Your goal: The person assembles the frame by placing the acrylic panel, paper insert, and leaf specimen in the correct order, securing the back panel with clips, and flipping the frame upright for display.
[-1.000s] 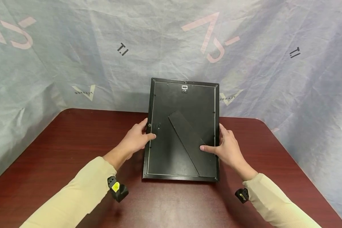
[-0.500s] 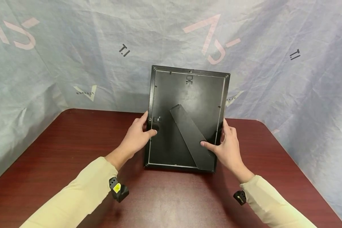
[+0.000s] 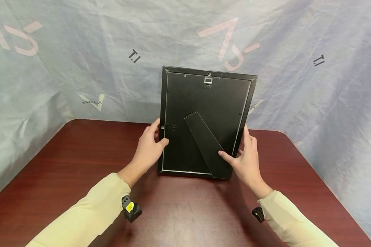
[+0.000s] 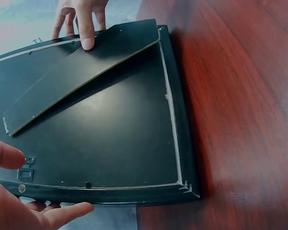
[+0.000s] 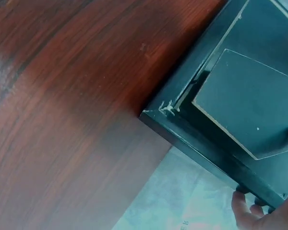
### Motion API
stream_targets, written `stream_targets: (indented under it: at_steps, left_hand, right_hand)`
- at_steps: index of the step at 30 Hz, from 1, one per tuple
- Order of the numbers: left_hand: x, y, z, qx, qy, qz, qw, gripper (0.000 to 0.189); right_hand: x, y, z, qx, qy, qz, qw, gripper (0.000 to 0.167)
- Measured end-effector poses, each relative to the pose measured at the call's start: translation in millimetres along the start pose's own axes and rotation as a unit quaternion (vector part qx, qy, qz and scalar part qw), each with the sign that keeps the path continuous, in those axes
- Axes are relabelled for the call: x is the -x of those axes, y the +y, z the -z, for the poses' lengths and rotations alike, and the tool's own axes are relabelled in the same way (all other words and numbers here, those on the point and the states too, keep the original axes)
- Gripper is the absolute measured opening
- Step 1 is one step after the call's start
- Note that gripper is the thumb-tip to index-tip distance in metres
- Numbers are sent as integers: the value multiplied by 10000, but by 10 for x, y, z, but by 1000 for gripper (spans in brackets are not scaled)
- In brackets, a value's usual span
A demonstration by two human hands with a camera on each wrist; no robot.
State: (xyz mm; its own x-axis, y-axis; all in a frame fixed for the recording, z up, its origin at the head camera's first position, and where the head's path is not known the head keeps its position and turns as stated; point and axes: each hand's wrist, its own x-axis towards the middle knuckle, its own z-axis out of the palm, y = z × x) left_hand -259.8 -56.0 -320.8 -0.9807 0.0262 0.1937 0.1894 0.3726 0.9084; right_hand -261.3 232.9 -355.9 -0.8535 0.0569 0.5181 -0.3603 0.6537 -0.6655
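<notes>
A black picture frame [image 3: 188,92] stands near the middle of the table in the head view, its back towards me. Its slanting easel leg [image 3: 204,144] sits a little away from the backing board in the left wrist view. My left hand [image 3: 148,145] grips the left edge, thumb on the back and fingers behind. On the right edge, my right hand [image 3: 247,161] holds the frame, its thumb lying on the easel leg. A metal hanger [image 3: 208,80] shows near the top. The front of the frame is hidden.
The frame is above a dark red wooden table [image 3: 89,154]. A pale cloth sheet [image 3: 111,41] with printed letters hangs behind the table and along its sides. Black wrist cameras [image 3: 132,209] are worn at both sleeves.
Both hands have moved the picture frame slightly up and away from me, and its top now leans to the right. The easel leg stands out more from the back than a second ago.
</notes>
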Motion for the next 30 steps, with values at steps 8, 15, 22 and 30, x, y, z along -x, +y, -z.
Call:
stream_targets:
  at_steps: [8, 15, 22, 30]
  left_hand:
    - [8, -19, -40, 124, 423, -169, 9989, 71]
    - [6, -30, -75, 268, 819, -371, 9956, 61]
    - [-1, -60, -99, 249, 897, -472, 9945, 58]
    - [-8, -64, -77, -57, 585, -420, 9974, 64]
  right_hand:
    - [28, 48, -61, -116, 312, 325, 9989, 116]
    - [20, 83, -111, -343, 545, 435, 9970, 110]
    - [0, 78, -116, -403, 492, 411, 9971, 109]
    - [-14, 98, -126, -246, 357, 514, 9977, 117]
